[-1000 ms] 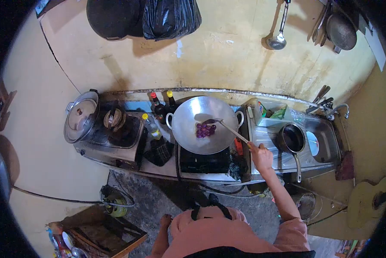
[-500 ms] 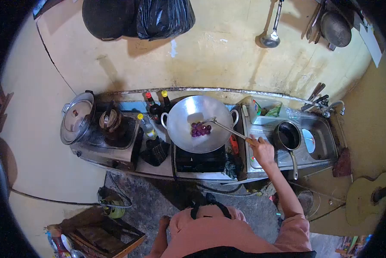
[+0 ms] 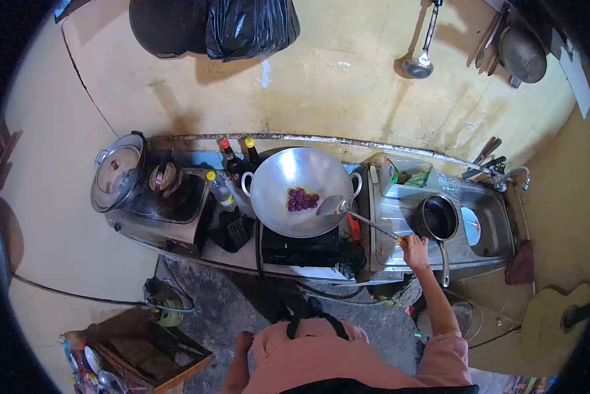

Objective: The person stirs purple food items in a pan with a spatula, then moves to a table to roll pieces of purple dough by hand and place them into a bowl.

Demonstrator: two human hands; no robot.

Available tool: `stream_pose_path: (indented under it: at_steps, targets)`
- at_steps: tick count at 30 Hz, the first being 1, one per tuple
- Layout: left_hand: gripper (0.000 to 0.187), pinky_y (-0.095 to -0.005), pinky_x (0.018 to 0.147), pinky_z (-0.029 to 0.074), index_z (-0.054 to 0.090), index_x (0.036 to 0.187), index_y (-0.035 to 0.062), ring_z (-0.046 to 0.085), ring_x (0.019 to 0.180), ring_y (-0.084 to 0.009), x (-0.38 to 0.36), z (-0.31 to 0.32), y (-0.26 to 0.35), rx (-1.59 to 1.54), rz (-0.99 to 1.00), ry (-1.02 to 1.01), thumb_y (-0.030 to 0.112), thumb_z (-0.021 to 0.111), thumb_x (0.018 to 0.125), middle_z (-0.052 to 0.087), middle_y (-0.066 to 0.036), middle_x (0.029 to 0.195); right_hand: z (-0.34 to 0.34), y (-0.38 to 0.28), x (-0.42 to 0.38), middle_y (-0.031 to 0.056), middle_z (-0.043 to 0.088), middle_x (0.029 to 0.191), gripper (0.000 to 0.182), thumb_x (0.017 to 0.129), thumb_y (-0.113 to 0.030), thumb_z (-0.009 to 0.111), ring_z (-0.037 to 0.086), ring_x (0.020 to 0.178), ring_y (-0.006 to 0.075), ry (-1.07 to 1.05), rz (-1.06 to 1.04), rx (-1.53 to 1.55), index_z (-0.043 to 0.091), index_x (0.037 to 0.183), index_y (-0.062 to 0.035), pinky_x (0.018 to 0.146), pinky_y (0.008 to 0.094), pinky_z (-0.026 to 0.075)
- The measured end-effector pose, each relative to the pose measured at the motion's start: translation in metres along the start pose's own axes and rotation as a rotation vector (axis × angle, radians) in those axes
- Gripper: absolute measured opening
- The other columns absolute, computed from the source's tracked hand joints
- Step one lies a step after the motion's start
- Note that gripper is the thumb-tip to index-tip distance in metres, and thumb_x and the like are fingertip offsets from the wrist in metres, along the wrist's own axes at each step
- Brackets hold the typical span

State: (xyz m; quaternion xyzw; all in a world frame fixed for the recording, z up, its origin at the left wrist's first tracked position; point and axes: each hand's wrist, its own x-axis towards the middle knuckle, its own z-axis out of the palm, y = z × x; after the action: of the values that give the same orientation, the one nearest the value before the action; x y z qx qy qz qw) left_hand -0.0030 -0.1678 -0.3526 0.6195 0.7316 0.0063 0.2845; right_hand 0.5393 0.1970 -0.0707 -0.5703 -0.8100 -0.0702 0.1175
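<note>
My right hand [image 3: 415, 252] is wrapped round the end of a long-handled spatula [image 3: 374, 225], off the wok's right side. The spatula's broad metal blade lies inside the large silver wok [image 3: 269, 203], just right of a small cluster of purple round pieces [image 3: 301, 199]; I cannot make out what kind they are. Two handles stick out from the wok, which sits on a black stove [image 3: 298, 248]. Low beside my body hangs my left hand [image 3: 244, 341], away from the counter. Its fingers are too small and dark to read.
Several bottles [image 3: 221, 190] and a dark cloth [image 3: 232, 231] are left of the wok. Rightward are a saucepan [image 3: 437, 217] on the drainboard, a white bin [image 3: 403, 178] and the sink [image 3: 499, 226]. A second stove [image 3: 157, 233] holds a lidded pot [image 3: 119, 172]. A ladle [image 3: 418, 65] hangs above.
My right hand has moved down and to the right with the spatula. The blade has shifted from the top of the purple pieces to their right side, its broad face now showing.
</note>
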Motion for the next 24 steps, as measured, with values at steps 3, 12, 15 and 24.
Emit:
stream_pose_path:
  at_steps: [3,12,15,24]
  targets:
    - [0.022,-0.0427,0.072,0.047,0.063,0.083,0.0068,0.058,0.084,-0.0318,-0.006,0.002,0.017,0.010,-0.114,-0.026,0.023,0.055,0.072,0.059,-0.014,0.099,0.014,0.017,-0.005,0.0073,0.051,0.082,0.019,0.079,-0.020,0.052,0.050,0.083,0.0239,0.009,-0.003,-0.017,0.048,0.091,-0.0068,0.075,0.0425,0.030]
    - [0.025,-0.0424,0.072,0.046,0.062,0.083,0.0044,0.058,0.081,-0.0351,-0.005,0.002,0.038,-0.255,-0.298,0.017,0.026,0.050,0.077,0.060,-0.018,0.089,0.040,0.042,-0.008,0.0081,0.049,0.085,0.023,0.075,-0.016,0.055,0.047,0.085,0.0248,0.005,-0.042,0.094,0.047,0.095,-0.0068,0.078,0.0449,0.028]
    - [0.027,-0.0428,0.072,0.045,0.062,0.082,0.0036,0.057,0.082,-0.0358,-0.016,-0.003,0.051,-0.241,-0.293,0.105,0.027,0.050,0.076,0.060,-0.020,0.084,0.053,0.050,-0.012,0.0077,0.048,0.086,0.022,0.076,-0.017,0.054,0.047,0.085,0.0252,0.011,-0.048,0.103,0.047,0.095,-0.0079,0.078,0.0456,0.028]
    - [0.032,-0.0433,0.072,0.045,0.060,0.087,0.0020,0.057,0.080,-0.0373,-0.017,0.002,0.054,-0.224,-0.401,0.051,0.029,0.053,0.073,0.060,-0.021,0.081,0.062,0.059,-0.015,0.0126,0.046,0.097,0.028,0.079,-0.024,0.051,0.044,0.095,0.0290,-0.103,0.015,0.124,0.046,0.100,-0.0060,0.077,0.0532,0.030]
